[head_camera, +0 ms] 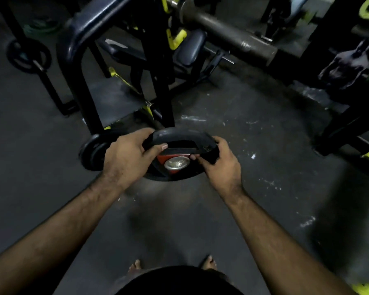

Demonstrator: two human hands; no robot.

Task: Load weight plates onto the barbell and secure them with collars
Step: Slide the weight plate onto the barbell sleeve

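I hold a black weight plate (179,135) with a red centre and a silver hub in front of me, above the floor. My left hand (128,156) grips its left rim, thumb over the face. My right hand (219,160) grips the right side through a grip slot. The bare barbell sleeve (228,34) juts out at the upper right, thick and grey, with nothing on it. No collar is in view.
A black rack frame (77,67) with yellow fittings stands just beyond the plate. Black plates (92,154) sit on a low peg at its base, left of my hand. Another plate (28,54) hangs at far left. A black and yellow frame (347,124) stands at right.
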